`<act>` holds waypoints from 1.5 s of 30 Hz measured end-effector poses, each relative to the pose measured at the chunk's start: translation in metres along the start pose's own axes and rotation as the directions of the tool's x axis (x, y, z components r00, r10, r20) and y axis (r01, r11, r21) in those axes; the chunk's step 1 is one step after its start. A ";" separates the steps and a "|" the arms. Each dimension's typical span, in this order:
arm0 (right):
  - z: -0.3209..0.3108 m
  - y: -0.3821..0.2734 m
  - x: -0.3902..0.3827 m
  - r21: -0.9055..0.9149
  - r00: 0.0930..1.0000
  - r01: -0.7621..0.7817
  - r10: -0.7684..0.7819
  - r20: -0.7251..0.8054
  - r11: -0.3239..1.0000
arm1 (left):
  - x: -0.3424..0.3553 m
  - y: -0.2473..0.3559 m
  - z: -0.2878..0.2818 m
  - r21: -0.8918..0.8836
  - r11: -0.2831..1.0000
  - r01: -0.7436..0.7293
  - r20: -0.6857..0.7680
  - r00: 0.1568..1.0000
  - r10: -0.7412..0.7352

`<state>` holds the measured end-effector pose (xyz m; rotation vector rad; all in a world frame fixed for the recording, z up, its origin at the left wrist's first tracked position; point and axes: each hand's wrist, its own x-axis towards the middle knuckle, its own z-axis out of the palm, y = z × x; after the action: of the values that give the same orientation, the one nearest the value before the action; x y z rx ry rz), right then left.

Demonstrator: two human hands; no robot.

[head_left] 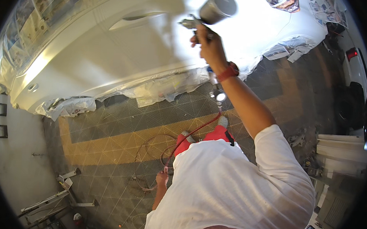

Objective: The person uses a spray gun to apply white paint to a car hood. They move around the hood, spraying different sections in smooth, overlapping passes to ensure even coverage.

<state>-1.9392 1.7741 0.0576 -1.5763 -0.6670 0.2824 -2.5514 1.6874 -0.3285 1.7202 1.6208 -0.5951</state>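
Note:
My right hand (212, 46) is raised and wrapped around the grip of a paint spray gun (190, 23). A grey metal cup (218, 7) sits on the gun, whose nozzle points left, close over a white car body (124, 53). Below the grip hangs a round gauge fitting (219, 95), joined to a red air hose (196, 131). Down at my left side, my left hand (162, 179) is closed around that hose. Part of the hose lies in loops on the floor.
Plastic film and paper masking (160, 90) hang along the car's lower edge. Grey and yellow floor tiles (107, 139) lie under my feet. Metal stands (59, 195) are at the lower left, another vehicle (356, 61) at the far right, and stacked pale panels (339, 151) below it.

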 end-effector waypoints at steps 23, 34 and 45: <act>-0.561 0.090 0.087 -0.161 0.838 -0.063 -0.035 -0.545 0.985 | -0.106 0.374 0.029 0.211 0.862 -0.460 0.024 0.884 0.466; -0.604 0.128 0.109 -0.244 0.626 -0.386 0.059 -0.777 0.890 | -0.121 0.365 0.015 0.103 0.899 -0.426 -0.015 0.903 0.430; -0.253 0.084 0.008 0.029 0.922 -0.115 0.117 -0.370 0.993 | -0.045 0.121 0.000 0.180 0.982 -0.052 0.046 0.998 0.044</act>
<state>-1.7729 1.5709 0.0113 -1.6092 -0.2773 0.0670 -2.4375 1.6592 -0.2751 1.8594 1.5309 -0.7701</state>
